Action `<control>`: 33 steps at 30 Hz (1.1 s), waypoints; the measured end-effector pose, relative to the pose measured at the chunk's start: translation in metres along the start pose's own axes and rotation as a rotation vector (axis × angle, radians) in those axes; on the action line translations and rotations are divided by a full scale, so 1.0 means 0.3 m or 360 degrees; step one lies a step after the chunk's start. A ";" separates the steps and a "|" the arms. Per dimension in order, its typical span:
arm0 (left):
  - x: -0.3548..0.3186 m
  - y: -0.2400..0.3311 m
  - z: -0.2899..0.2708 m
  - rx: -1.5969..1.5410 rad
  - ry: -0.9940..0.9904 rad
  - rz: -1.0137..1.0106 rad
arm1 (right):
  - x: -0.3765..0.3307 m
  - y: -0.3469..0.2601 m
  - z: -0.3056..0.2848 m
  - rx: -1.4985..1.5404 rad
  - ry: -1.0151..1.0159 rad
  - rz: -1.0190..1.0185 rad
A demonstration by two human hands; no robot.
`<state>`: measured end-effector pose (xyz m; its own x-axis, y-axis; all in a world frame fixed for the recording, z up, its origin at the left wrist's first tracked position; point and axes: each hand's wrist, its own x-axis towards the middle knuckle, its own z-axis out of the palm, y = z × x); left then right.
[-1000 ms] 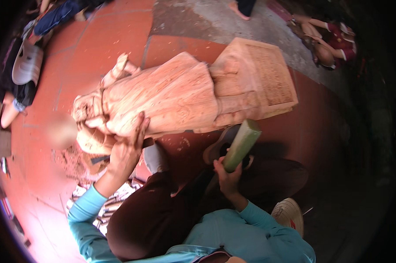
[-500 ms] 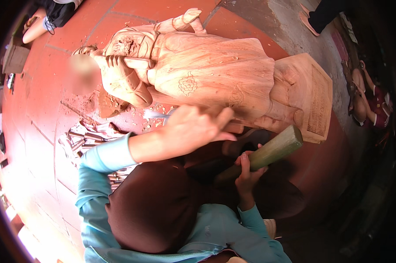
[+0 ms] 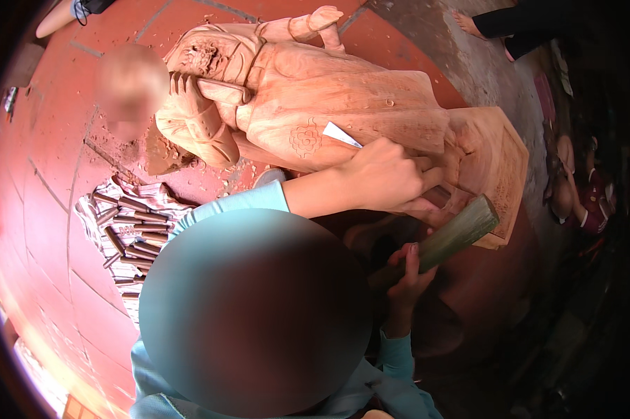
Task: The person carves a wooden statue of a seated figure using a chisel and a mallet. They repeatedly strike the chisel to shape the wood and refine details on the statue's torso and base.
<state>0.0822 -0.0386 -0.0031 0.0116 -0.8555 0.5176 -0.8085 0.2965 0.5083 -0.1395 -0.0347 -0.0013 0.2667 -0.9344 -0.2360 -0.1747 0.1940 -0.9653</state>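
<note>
A carved wooden statue (image 3: 350,91) of a robed figure lies across the floor, its broad base (image 3: 500,160) to the right. My left hand (image 3: 391,174) is closed round a chisel over the lower robe. The chisel's bright, flared blade (image 3: 341,134) points up and left near a carved flower-like pattern, and its brown handle end (image 3: 438,196) shows below my fingers. I cannot tell whether the blade touches the wood. My right hand (image 3: 410,279) grips a thick, greenish club-shaped mallet (image 3: 461,234), its wide end raised near the chisel handle and apart from it.
Several brown-handled tools (image 3: 137,237) lie on a striped cloth (image 3: 95,202) at the left. Wood shavings are scattered on the red tiled floor (image 3: 42,160). Another person's feet (image 3: 468,24) are at the upper right, and a person's leg (image 3: 55,19) shows at the upper left.
My left hand has moved right along the robe with the chisel, whose blade now shows over the robe. The mallet is slightly farther right and lower. The whole view has shifted a little.
</note>
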 end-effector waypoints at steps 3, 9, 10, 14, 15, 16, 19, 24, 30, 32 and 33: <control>-0.029 0.013 0.002 0.0035 0.0026 0.0075 | -0.011 0.052 -0.002 -0.0103 -0.0050 -0.0141; -0.074 0.050 0.008 0.0199 0.0209 0.0233 | -0.027 0.099 0.006 -0.0044 -0.0094 -0.0217; -0.071 0.065 -0.001 0.0197 0.0235 0.0252 | -0.032 0.099 0.002 -0.0029 -0.0080 -0.0190; -0.084 0.095 -0.031 0.0137 0.0193 0.0189 | -0.053 0.073 0.017 0.0034 -0.0021 -0.0124; -0.091 0.098 -0.060 0.0177 0.0074 0.0178 | -0.058 0.057 0.017 0.0057 -0.0009 -0.0124; -0.106 0.099 -0.082 0.0178 0.0052 0.0154 | -0.072 0.043 0.001 0.0132 -0.0071 -0.0198; -0.169 0.085 -0.118 0.0190 -0.0048 0.0016 | -0.092 -0.040 -0.018 0.0484 -0.0319 -0.0542; -0.244 0.070 -0.226 0.0325 -0.0170 -0.0182 | -0.102 -0.406 0.006 0.0724 -0.0800 -0.2045; -0.261 0.100 -0.432 0.0552 -0.0032 -0.0381 | -0.219 -0.663 -0.019 0.0834 -0.0847 -0.2763; -0.246 0.132 -0.509 0.0579 0.0064 -0.0432 | -0.262 -0.696 -0.033 0.0845 -0.0822 -0.2860; -0.243 0.138 -0.542 0.0579 0.0137 -0.0449 | -0.283 -0.713 -0.038 0.0855 -0.0824 -0.2895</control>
<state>0.1435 0.1051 0.0921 0.2971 -0.8383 0.4571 -0.9203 -0.1240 0.3709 -0.1355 -0.0003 0.2263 -0.0104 0.0463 0.9989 0.8105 -0.5847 0.0355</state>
